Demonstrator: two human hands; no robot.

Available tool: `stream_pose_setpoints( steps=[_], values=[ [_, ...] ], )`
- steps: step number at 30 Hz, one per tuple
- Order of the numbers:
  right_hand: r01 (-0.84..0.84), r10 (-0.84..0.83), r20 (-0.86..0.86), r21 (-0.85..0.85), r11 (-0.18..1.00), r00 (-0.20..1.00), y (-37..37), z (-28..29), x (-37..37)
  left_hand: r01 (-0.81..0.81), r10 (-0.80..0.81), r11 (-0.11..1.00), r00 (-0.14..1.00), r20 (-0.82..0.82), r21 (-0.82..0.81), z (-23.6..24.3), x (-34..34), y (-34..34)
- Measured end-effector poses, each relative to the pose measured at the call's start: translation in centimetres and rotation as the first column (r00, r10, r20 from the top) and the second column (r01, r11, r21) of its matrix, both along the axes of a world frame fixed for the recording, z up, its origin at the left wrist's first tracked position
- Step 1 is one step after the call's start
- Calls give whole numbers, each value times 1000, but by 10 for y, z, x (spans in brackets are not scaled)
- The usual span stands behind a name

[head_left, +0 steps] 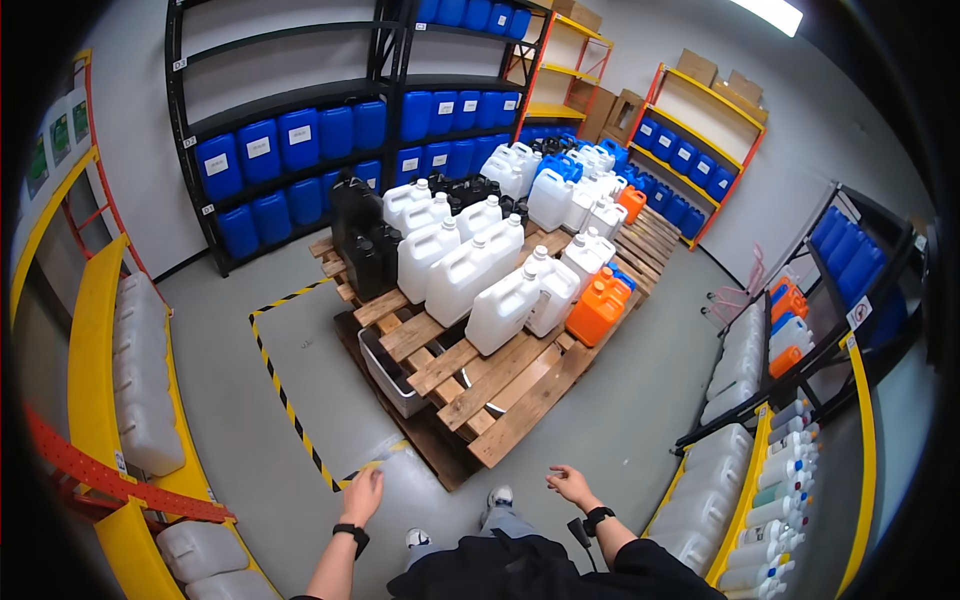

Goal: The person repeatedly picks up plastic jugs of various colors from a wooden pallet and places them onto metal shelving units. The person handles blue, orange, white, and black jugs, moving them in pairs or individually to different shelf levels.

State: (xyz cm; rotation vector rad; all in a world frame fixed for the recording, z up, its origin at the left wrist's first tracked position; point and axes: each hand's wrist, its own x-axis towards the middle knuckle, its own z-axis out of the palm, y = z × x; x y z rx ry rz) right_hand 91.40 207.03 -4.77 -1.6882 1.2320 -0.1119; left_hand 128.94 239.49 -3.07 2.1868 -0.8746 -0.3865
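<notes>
Here at lower centre, the left hand [363, 494] and right hand [573, 485] hover empty, fingers loosely curled, seemingly pre-grasp; touching the white jugs [502, 312] mid-frame calls for reaching forward.

A slatted wooden pallet [530, 390] of brown planks lies flat, its near end bare. Toward that end, a white plastic jug [500, 314] stands upright, capped, its handle moulded into the top. Just beside it, to the right and slightly farther, stands a similar white canister [553, 292]. Farther right, bright orange jugs [597, 312] stand upright near the pallet's right edge.
</notes>
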Motion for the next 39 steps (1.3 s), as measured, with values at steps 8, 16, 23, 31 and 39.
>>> stream_pose_setpoints(
  steps=[8,16,23,31,39],
  values=[
    [92,-95,175,27,995,980,-89,24,20,345,-253,931,842,476,-116,113,17,-258],
    [163,-172,304,54,985,937,-217,17,8,286,-222,957,635,740,42,130,48,-511],
    [87,-31,337,-154,984,941,-324,68,38,355,-423,906,792,441,231,99,50,-555],
    [-19,316,206,-811,585,926,-449,126,201,-59,45,997,967,252,51,172,-39,-418],
    [-242,457,183,-649,721,870,-503,82,286,-749,749,663,662,19,-9,184,-198,-225]
  ],
)
